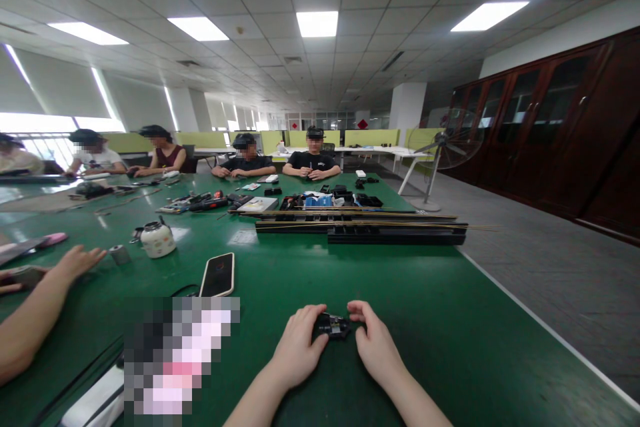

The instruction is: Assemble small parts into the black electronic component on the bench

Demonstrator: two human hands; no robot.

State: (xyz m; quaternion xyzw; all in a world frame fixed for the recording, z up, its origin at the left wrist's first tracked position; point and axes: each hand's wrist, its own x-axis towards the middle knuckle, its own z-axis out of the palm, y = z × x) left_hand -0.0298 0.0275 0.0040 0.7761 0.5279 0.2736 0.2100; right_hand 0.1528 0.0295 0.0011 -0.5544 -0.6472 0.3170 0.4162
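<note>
My left hand [303, 341] is closed on a small black housing [334, 325], with its thumb along the near side and its fingers at the far side. Some lighter, metallic-looking detail shows inside the part; its exact kind cannot be made out. Close by on the right is my right hand [374, 341], half curled, with thumb and fingers apart and nothing visible between them. Both hands are low over the green table [450, 333]. A phone in a pale case [219, 275] lies to the left, beyond my left hand.
Black rails [395, 235] with thin brass-coloured rods span the table ahead. Behind them are a tray of parts [320, 201] and tools [207, 201]. Left are a white jar [158, 240], a grey cylinder [119, 254] and a co-worker's arm [47, 307]. Several people sit farther off.
</note>
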